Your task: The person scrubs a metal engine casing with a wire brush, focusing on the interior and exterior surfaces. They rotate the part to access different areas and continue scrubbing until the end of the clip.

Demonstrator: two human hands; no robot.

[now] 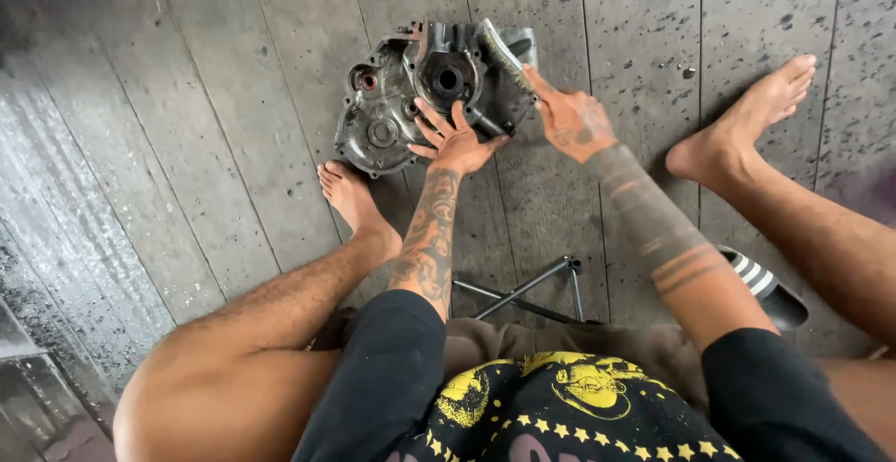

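Grey cast-metal engine case half (425,89) lies flat on the wet plank floor (187,145), upper centre of frame, open side up, bores and bearing seats visible. Left hand (457,140) rests on its lower edge, fingers spread and flat, gripping nothing. Right hand (574,121) sits at the case's right edge, fingers pinched on a thin grimy strip (504,51) that runs up across the casting's top right corner. Left foot (350,196) is just below the case; right foot (737,126) is well off at the right. Black metal stand (532,289) lies lower centre, striped sandal (770,289) lower right.
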